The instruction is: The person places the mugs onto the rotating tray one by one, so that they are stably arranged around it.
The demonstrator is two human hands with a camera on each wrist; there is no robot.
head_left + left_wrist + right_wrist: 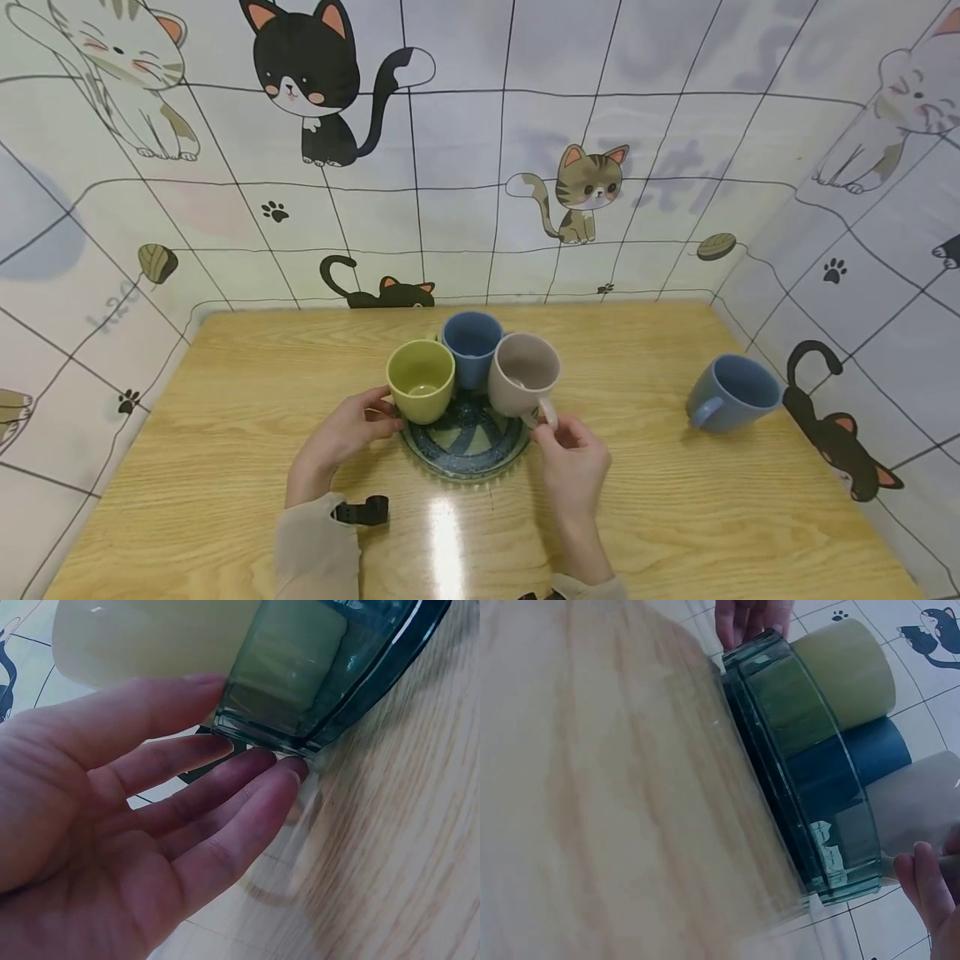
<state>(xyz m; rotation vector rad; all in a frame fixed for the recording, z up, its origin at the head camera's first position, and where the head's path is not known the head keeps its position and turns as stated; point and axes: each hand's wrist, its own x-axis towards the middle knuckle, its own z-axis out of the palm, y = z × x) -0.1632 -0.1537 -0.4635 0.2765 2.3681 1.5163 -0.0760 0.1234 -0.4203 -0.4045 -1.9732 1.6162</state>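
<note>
Left hand (347, 435), fingers loosely extended, touches the dish (465, 477) at left. Right hand (576, 467) pinches the grey mug (513, 397) by its handle.

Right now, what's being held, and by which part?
Right hand holds the beige mug by its handle. Left hand touches the dish; whether it grips is unclear.

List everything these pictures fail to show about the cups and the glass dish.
Head: lower sides of the middle blue cup, hidden by the yellow-green cup and beige cup.
Head: far outer side of the lone blue cup, hidden by its own body.
Left wrist: part of the yellow-green cup, cut off by the top edge.
Right wrist: pale patch at the glass dish, too blurred to identify.
</note>
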